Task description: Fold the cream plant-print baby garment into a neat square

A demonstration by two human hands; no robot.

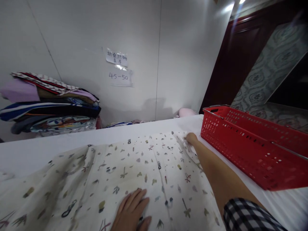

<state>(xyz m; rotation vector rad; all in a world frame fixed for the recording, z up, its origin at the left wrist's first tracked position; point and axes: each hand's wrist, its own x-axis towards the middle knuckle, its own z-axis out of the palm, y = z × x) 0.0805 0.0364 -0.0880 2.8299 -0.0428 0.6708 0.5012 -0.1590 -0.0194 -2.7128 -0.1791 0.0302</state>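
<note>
A white cloth with small printed plants and figures is spread over the white table, creased and bunched toward the left. My left hand lies flat on it near the front edge of the view, fingers stretched forward. At the cloth's far right corner, my right hand has its fingers closed on the gathered edge. That arm reaches out along the cloth's right side, in a black and white checked sleeve. The fingertips of the right hand are partly hidden.
A red plastic basket with metal handles stands on the right of the white table. Folded clothes are piled at the far left. Paper notes are taped to the wall. A pink item shows past the table's far edge.
</note>
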